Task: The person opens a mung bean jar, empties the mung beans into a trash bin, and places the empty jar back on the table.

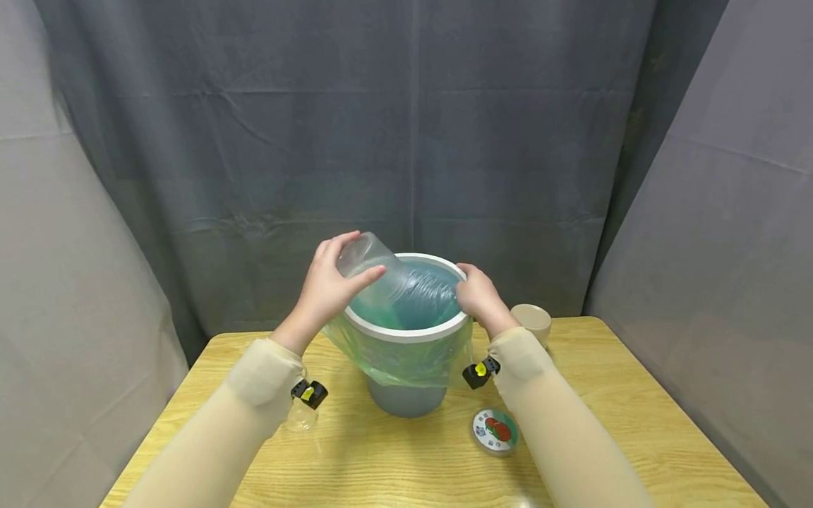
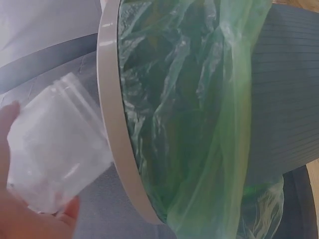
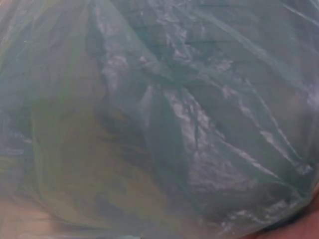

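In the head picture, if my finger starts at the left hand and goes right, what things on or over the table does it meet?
Left hand → clear container → bin → right hand → beige jar.

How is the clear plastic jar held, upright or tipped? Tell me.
Tipped: the left hand holds the clear plastic jar aslant at the white rim of the trash bin, ridged neck turned toward the bin.

Tilted clear container (image 1: 370,252), green bag (image 1: 406,363) lining bin (image 1: 408,402)
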Demonstrator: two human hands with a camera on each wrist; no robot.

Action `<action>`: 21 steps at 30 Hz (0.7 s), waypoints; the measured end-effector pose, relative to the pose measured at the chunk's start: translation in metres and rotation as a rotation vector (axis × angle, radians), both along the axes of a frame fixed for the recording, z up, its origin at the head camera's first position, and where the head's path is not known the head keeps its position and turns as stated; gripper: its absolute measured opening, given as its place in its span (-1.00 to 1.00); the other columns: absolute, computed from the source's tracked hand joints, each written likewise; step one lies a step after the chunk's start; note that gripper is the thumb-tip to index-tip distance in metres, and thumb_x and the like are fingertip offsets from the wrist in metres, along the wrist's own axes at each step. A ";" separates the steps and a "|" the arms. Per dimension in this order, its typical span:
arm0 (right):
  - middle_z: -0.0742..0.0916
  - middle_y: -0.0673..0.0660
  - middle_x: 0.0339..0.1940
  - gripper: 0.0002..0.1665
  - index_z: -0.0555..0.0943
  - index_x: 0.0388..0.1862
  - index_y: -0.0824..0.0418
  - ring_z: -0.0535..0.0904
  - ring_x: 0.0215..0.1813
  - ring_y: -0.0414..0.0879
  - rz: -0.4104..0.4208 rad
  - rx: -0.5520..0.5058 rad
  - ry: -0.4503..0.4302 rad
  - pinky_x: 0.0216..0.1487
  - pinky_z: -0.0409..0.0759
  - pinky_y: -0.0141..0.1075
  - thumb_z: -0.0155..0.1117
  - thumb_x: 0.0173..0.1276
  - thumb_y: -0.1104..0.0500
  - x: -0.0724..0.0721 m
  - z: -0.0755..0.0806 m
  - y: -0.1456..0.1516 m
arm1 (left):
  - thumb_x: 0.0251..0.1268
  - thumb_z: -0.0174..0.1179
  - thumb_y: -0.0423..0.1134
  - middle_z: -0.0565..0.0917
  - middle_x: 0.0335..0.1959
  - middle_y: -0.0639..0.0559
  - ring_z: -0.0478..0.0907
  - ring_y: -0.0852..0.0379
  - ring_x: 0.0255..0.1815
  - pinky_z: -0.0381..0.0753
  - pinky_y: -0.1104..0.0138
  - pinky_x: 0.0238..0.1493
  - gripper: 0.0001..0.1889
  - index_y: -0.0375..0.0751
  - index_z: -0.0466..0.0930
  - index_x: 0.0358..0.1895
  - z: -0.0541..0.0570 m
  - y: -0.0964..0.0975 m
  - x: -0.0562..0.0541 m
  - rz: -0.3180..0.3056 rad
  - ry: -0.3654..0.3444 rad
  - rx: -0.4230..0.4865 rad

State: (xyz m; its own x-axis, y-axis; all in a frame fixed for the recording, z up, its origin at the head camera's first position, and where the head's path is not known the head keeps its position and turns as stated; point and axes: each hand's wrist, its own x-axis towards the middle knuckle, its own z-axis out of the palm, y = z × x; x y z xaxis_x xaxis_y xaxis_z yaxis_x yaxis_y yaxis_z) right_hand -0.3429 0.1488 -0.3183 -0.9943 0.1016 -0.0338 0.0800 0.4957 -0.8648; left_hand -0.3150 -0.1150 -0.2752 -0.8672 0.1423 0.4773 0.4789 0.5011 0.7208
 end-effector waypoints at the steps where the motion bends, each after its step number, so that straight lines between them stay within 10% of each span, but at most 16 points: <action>1: 0.25 0.34 0.65 -0.26 0.06 0.67 0.27 0.27 0.58 0.27 0.001 0.002 0.003 0.51 0.39 0.12 -0.32 0.50 0.38 0.000 0.000 0.000 | 0.19 0.50 0.03 0.35 0.46 -0.15 0.36 -0.11 0.45 0.36 -0.04 0.48 -0.19 -0.04 0.37 0.49 0.000 0.000 0.000 0.000 0.027 0.023; 6: 0.26 0.33 0.65 -0.26 0.07 0.67 0.25 0.29 0.57 0.26 -0.002 -0.003 -0.001 0.49 0.41 0.11 -0.30 0.51 0.36 0.001 0.001 0.001 | 0.18 0.53 -0.04 0.34 0.45 -0.15 0.34 -0.09 0.46 0.33 -0.03 0.50 -0.17 -0.06 0.35 0.50 0.001 0.000 0.001 -0.009 0.087 0.065; 13: 0.26 0.32 0.64 -0.26 0.06 0.68 0.23 0.33 0.55 0.25 -0.003 -0.002 -0.014 0.42 0.50 0.11 -0.29 0.52 0.36 0.001 0.002 0.003 | 0.15 0.51 0.08 0.34 0.47 -0.16 0.34 -0.15 0.46 0.35 -0.08 0.48 -0.15 -0.06 0.38 0.49 -0.001 0.003 0.000 -0.050 -0.077 -0.131; 21: 0.28 0.32 0.64 -0.25 0.07 0.68 0.23 0.36 0.53 0.24 -0.003 -0.006 -0.018 0.38 0.54 0.08 -0.29 0.51 0.36 0.001 0.002 0.003 | 0.17 0.50 0.07 0.32 0.49 -0.16 0.33 -0.14 0.48 0.33 -0.08 0.50 -0.15 -0.04 0.36 0.50 -0.002 0.003 0.003 -0.035 -0.073 -0.094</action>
